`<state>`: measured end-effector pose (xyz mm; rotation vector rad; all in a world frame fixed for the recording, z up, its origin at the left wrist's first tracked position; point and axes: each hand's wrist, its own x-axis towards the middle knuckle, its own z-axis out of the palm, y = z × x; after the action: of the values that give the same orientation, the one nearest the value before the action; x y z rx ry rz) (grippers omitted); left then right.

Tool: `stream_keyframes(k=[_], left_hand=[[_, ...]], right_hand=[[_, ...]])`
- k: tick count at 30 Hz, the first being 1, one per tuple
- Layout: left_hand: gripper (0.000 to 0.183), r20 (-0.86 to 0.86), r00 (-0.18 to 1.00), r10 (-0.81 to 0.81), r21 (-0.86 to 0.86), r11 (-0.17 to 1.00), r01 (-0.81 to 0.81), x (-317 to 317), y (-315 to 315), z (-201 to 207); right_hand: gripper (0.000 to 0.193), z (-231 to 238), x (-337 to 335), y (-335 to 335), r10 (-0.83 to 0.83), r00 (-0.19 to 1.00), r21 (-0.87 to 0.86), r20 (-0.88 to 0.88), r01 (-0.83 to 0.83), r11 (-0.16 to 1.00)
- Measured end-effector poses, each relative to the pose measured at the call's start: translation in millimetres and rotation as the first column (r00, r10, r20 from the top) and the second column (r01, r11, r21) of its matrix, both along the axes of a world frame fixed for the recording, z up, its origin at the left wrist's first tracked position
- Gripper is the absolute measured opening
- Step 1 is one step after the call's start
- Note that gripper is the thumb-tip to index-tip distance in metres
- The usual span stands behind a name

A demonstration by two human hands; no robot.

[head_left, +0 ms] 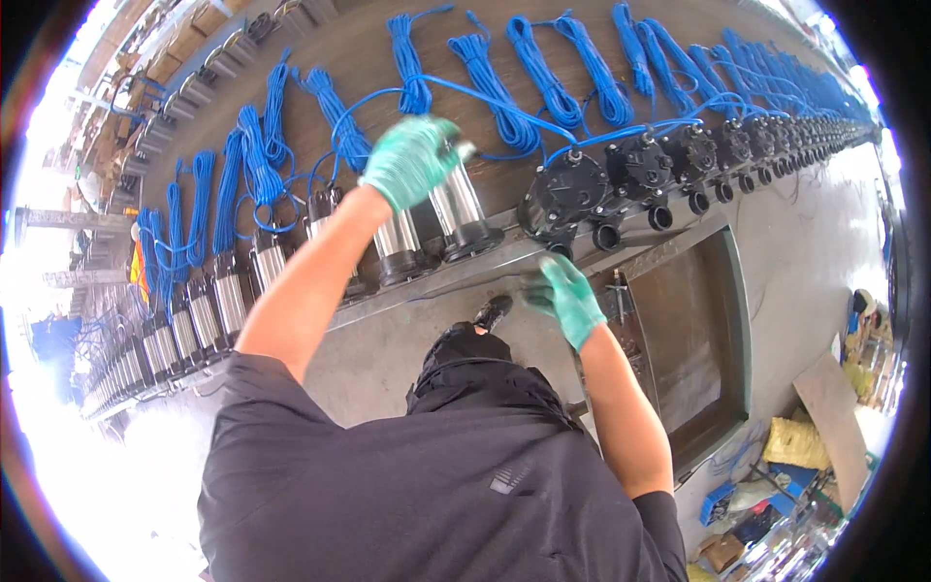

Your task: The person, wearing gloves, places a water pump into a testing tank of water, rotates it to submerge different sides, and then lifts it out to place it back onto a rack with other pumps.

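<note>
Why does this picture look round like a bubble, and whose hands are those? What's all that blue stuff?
There is no machine arm here: it's a person wearing green gloves. The camera sits on their head and looks down, and its very wide lens bends straight edges. That's why you see the person's dark shirt below.

The blue stuff is bundled cable, lying on a long brown table. Along its edge stand silver cylinders with black ends, and black units with round tops.

The left hand is at the top of a silver cylinder. The right hand is just below a black unit. Both are blurry, so I can't tell if they hold anything.
</note>
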<state>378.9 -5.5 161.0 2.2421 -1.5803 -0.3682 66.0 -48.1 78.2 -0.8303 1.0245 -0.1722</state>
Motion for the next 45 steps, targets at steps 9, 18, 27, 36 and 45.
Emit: stream_keyframes(k=[9, 18, 27, 36, 45], left_hand=[[0.044, -0.868, 0.396, -0.301, -0.426, 0.86, -0.28, -117, -99, -55], [0.028, -0.796, 0.45, -0.405, -0.538, 0.814, -0.219, -179, -74, -30], [0.04, -0.557, 0.489, -0.672, -0.634, 0.724, 0.272, -292, -15, 55], [0.044, -0.924, 0.207, -0.322, -0.273, 0.933, 0.233, -347, -27, -29], [0.047, -0.678, 0.709, -0.193, 0.094, 0.934, 0.345, -370, -21, -189]], right_hand=[[0.034, -28, -162, 52, -0.413, 0.9, 0.035, -0.141, 0.421, 0.906], [0.034, -59, -241, 109, -0.627, 0.765, 0.126, -0.149, 0.644, 0.755], [0.047, -26, -203, 111, -0.607, 0.794, -0.187, 0.028, 0.601, 0.777], [0.046, 5, -312, 150, -0.766, 0.598, -0.607, -0.235, 0.525, 0.596], [0.036, 0, -372, 142, -0.628, 0.473, -0.695, -0.618, 0.045, 0.718]])
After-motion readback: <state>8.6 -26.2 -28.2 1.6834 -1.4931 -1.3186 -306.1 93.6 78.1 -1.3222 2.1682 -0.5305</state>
